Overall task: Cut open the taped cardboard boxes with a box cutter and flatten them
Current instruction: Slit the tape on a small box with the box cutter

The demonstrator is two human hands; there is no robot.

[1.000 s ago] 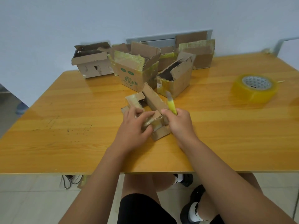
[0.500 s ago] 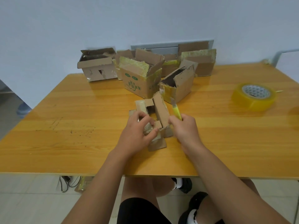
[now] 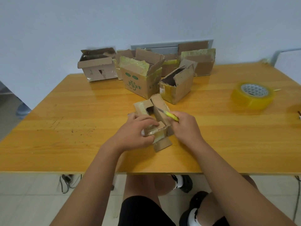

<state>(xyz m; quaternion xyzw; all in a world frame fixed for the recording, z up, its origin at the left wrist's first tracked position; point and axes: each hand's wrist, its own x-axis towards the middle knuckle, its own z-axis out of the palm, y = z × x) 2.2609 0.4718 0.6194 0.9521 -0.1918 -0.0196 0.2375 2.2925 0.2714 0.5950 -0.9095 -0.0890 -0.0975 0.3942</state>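
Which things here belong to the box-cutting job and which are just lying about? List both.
In the job:
small cardboard box, gripped by the left hand
yellow box cutter, held in the right hand
opened boxes at the back

Lying about:
roll of tape
wooden table

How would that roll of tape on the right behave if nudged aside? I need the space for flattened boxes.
The roll of tape lies flat on the table, so it would probably slide rather than roll. It looks thick and nearly full, so likely fairly heavy for its size. The glossy tabletop may let it glide easily.
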